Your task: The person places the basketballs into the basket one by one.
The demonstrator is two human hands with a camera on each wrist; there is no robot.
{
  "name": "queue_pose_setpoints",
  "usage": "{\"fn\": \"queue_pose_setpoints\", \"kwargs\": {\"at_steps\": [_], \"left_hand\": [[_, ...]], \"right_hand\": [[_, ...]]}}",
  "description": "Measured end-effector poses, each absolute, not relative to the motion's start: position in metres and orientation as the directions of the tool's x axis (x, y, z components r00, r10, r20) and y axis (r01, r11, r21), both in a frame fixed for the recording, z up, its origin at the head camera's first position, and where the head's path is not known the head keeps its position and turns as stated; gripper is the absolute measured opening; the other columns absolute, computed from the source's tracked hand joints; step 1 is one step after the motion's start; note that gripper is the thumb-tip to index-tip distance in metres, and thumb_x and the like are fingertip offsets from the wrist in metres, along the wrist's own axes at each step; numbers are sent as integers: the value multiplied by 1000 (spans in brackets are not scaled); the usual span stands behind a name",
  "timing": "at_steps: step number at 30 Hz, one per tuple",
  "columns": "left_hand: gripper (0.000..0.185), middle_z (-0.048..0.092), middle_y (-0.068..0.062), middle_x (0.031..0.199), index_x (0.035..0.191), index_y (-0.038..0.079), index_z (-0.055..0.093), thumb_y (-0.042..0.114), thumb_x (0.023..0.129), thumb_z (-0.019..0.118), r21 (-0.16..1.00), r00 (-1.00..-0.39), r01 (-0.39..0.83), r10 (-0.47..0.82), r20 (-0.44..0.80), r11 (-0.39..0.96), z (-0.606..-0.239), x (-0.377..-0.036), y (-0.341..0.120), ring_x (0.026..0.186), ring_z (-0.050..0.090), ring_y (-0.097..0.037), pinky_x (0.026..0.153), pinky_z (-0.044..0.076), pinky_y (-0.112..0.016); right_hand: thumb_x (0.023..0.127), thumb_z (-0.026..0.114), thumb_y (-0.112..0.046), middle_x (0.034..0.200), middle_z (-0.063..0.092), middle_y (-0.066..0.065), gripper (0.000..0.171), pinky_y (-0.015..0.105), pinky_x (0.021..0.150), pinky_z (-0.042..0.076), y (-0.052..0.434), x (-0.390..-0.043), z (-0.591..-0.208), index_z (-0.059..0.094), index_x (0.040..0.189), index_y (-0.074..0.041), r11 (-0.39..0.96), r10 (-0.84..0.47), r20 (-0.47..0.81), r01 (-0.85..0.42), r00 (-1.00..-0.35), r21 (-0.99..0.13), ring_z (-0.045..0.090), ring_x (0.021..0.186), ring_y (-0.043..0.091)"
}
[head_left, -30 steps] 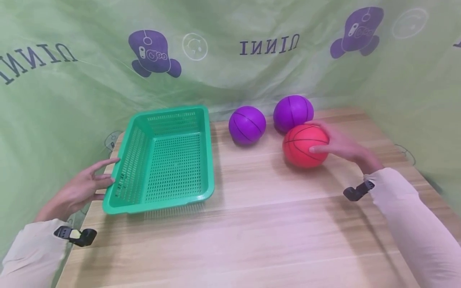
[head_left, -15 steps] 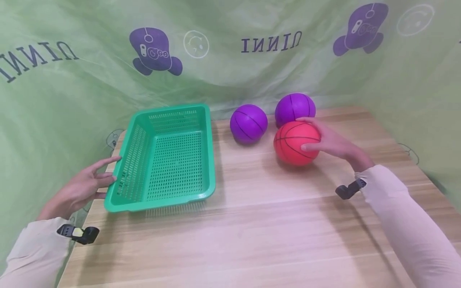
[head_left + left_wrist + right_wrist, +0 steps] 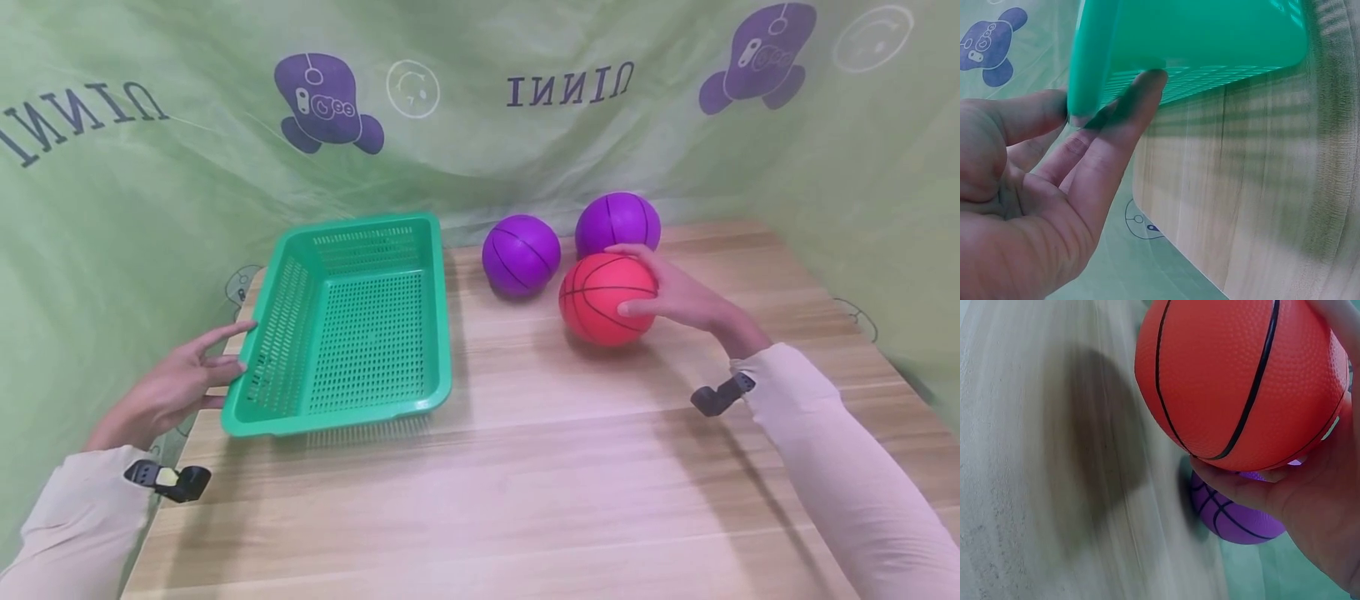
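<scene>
On the right of the table, my right hand (image 3: pixel 678 292) grips a red mini basketball (image 3: pixel 603 300), thumb on its near side and fingers over its far side. In the right wrist view the red ball (image 3: pixel 1235 381) fills the upper part, its shadow on the wood apart from it. My left hand (image 3: pixel 176 387) touches the left rim of a green perforated plastic basket (image 3: pixel 442 333). The left wrist view shows long, nearly straight fingers (image 3: pixel 1104 169) reaching beneath the rim along the outer wall. Nothing lies inside the basket.
Two purple mini basketballs stand at the back: one (image 3: pixel 521 254) between basket and red ball, the other (image 3: pixel 618 223) partly hidden behind the red ball. The wooden table (image 3: pixel 495 500) has a green printed cloth (image 3: pixel 465 158) hanging behind and beside it.
My right hand has carried the red basketball a little to the left, in front of the right purple ball. The left hand stays at the basket's rim. The view has shifted slightly.
</scene>
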State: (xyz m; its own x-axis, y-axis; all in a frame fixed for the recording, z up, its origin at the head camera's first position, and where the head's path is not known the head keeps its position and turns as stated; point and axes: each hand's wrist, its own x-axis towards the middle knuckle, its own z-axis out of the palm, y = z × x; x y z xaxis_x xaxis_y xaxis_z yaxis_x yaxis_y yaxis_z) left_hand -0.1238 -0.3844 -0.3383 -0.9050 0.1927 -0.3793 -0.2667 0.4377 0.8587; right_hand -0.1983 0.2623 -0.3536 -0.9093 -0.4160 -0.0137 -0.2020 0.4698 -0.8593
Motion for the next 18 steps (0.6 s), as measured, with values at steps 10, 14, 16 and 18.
{"fn": "queue_pose_setpoints", "kwargs": {"at_steps": [10,14,16,18], "left_hand": [[74,38,-30,143,163,22,9,5,104,51,855,-903,-269,193,-385,444,-336,-124,-386,102,66,-13,84,58,-41],[74,41,-29,142,163,21,7,6,105,50,852,-901,-272,191,-389,448,-336,-124,-386,102,66,-14,84,58,-41],[73,39,-31,143,163,20,6,6,105,49,850,-901,-271,192,-389,451,-336,-125,-385,102,66,-14,84,58,-42],[72,36,-33,145,163,20,6,7,106,49,850,-901,-272,191,-390,452,-336,-125,-384,102,66,-14,84,58,-42]], "right_hand": [[84,78,-14,138,48,14,80,56,93,50,247,-199,-348,35,151,-22,440,-440,15,-230,-898,-868,54,119,37],[83,79,-15,139,48,13,81,57,94,50,239,-200,-345,36,151,-24,432,-450,30,-247,-893,-867,53,120,37],[83,80,-15,139,48,11,81,57,94,50,235,-201,-344,37,150,-25,427,-459,43,-263,-887,-865,54,120,36],[82,81,-16,140,48,9,81,56,93,51,232,-202,-344,37,150,-25,419,-472,56,-279,-880,-864,55,119,35]]}}
